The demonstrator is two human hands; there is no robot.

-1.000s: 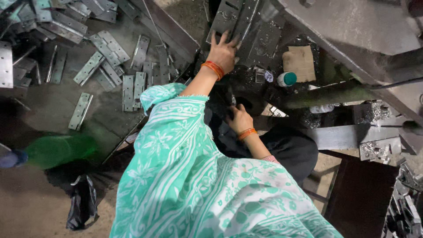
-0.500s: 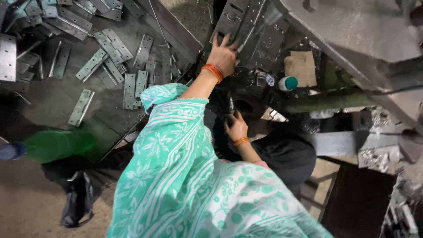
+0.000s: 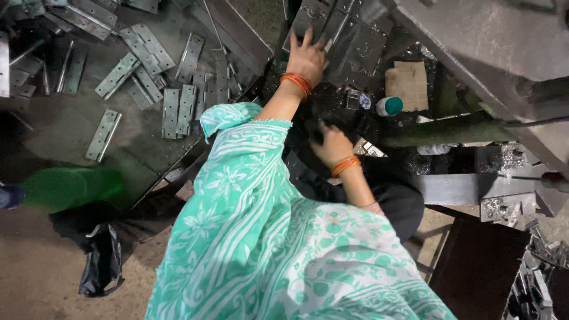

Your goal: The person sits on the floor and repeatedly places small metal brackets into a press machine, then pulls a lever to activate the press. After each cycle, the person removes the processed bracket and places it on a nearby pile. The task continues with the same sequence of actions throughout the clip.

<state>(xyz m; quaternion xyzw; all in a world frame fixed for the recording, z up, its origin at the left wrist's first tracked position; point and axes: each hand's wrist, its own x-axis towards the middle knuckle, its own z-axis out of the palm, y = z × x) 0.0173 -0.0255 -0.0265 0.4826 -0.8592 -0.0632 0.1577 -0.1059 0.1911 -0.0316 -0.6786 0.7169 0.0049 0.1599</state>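
Hinges (image 3: 172, 89) litter the floor left of the left hand (image 3: 308, 56).

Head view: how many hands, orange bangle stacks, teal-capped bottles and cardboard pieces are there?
Hands: 2, left hand and right hand
Orange bangle stacks: 2
Teal-capped bottles: 1
Cardboard pieces: 1
Total: 6

Both wrists carry orange bangles (image 3: 296, 82). The garment (image 3: 261, 237) below the hands is turquoise-green with a white leaf and floral pattern. Grey steel hinge plates (image 3: 148, 71) lie left of the left hand (image 3: 307, 56). Right of the right hand (image 3: 333, 145) stands a small bottle (image 3: 389, 106), white with a teal cap. A blurred green shape (image 3: 65, 186), perhaps a bottle, lies far left.
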